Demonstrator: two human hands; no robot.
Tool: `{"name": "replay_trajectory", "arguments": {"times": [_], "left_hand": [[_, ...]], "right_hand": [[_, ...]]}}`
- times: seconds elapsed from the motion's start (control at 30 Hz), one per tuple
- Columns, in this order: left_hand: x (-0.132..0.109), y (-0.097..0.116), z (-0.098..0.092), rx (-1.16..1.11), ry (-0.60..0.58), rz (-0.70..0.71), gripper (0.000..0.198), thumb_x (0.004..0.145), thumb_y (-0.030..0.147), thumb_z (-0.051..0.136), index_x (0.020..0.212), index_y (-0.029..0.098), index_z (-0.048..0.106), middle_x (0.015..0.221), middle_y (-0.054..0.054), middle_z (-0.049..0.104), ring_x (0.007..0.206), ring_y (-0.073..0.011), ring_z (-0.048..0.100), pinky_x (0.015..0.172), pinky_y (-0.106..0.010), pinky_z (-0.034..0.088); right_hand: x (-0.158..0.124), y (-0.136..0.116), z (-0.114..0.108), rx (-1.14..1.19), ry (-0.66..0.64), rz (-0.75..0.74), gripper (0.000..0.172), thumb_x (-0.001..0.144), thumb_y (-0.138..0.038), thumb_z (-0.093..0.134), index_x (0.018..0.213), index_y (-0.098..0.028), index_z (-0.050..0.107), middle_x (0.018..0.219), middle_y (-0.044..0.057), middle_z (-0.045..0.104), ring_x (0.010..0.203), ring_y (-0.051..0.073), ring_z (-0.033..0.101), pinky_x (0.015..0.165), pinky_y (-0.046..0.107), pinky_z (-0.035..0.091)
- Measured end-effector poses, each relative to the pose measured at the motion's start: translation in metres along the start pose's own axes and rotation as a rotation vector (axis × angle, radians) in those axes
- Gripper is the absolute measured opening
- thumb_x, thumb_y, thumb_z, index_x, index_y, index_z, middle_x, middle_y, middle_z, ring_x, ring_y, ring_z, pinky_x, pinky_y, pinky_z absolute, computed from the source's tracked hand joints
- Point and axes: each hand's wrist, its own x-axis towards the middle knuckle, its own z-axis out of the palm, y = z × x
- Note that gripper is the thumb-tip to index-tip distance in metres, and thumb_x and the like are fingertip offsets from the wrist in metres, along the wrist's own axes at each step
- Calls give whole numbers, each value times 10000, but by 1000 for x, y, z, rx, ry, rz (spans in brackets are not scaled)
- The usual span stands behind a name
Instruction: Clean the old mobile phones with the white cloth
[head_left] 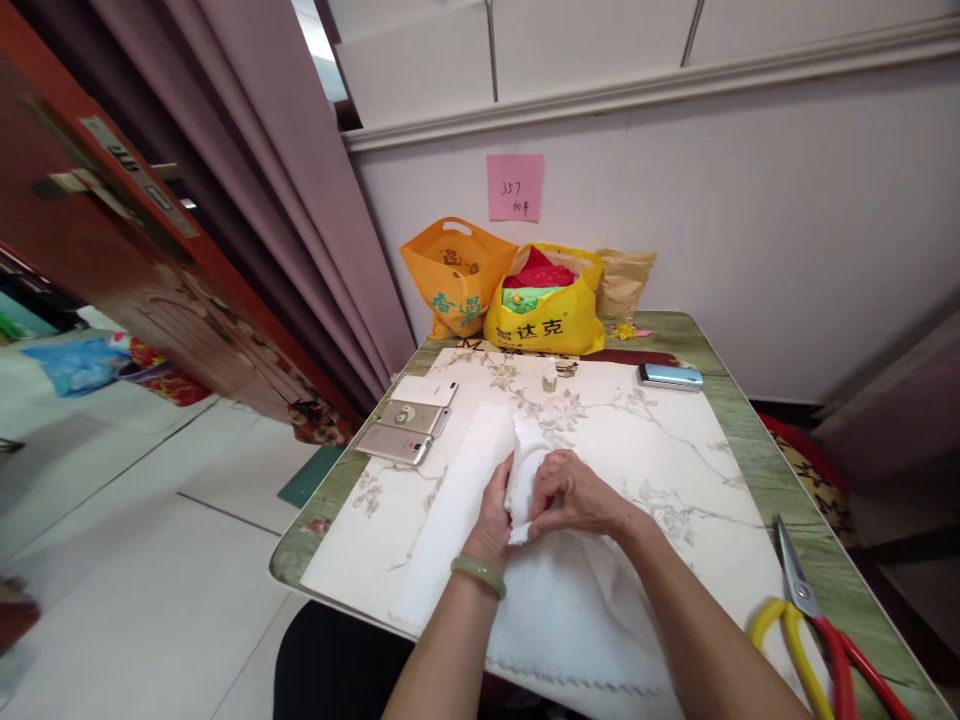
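A white cloth (570, 610) with a scalloped edge spreads across the table's near side, its upper part gathered up in folds between my hands. My left hand (493, 518), below which a green bangle circles the wrist, grips the folded cloth from the left. On the other side, my right hand (576, 494) has its fingers curled and pinched at the cloth's edge. Whether a small tool such as a needle is between those fingers cannot be made out. Part of the left hand's fingers is hidden behind the fabric.
Scissors (802, 598) with yellow and red handles lie at the right edge. Several phones, one a silver phone (394, 444), lie at left. A small bottle (550, 376) and a blue case (670, 377) sit farther back. An orange bag (457, 275) and a yellow bag (547, 325) stand by the wall.
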Motion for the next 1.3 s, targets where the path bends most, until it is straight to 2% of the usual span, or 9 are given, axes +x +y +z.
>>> {"name": "replay_trajectory", "arguments": {"times": [0.13,0.27,0.53,0.77,0.9,1.03,1.13,1.23,1.3], "left_hand": [[7,-1,7,-1,9,82,201,737,363,674,770,184,587,658,-12,584,654,-171,566,581,-267,457],[6,-2,5,19,52,124,225,725,379,689,758,190,572,647,1,571,622,-153,550,574,-258,448],[5,-4,14,-111,2,30,295,740,414,625,884,157,610,775,-41,656,717,-174,606,631,-275,488],[0,-8,22,-86,39,106,269,758,359,634,933,155,638,747,-24,675,657,-154,600,654,-268,501],[3,-9,22,-172,-23,83,311,785,354,599,1019,154,645,898,-60,703,785,-184,636,724,-289,510],[4,-6,16,-274,-21,80,324,812,334,572,1068,148,642,954,-64,697,844,-189,645,791,-294,507],[-1,0,10,-296,-66,4,398,838,428,559,1119,155,625,941,-79,690,792,-193,639,701,-299,517],[-7,6,8,-233,-159,-83,513,842,531,539,1203,169,581,898,-95,680,672,-166,603,547,-256,470],[-10,7,9,-187,-163,-76,525,853,517,538,1263,189,540,916,-102,680,667,-158,601,529,-239,451]], "right_hand": [[-6,0,-8,-103,34,65,164,695,-360,753,607,-245,676,619,-28,648,666,148,575,833,322,371],[-10,-3,-1,-182,98,79,168,717,-344,736,643,-230,638,666,-7,642,717,169,571,812,329,380],[-8,-26,36,-421,365,79,75,758,-205,631,714,-235,578,735,-10,586,754,163,546,1046,413,263],[-30,-20,20,-499,273,102,99,721,-154,629,704,-233,572,760,-17,600,786,161,558,1043,410,252],[-40,-17,6,-518,274,137,82,764,-173,615,716,-231,583,767,-6,610,794,167,561,1032,432,260],[-34,-22,1,-343,224,160,136,806,-322,649,719,-227,606,761,5,624,754,167,564,847,357,400],[-31,-19,-2,-101,379,302,233,812,-420,647,709,-215,607,715,9,613,670,152,544,650,279,430],[-30,-6,-9,152,702,491,302,795,-487,650,725,-198,605,608,-23,539,552,120,471,513,239,387],[-28,1,-14,256,888,564,309,787,-493,658,761,-188,613,597,-36,517,534,109,450,494,229,379]]}}
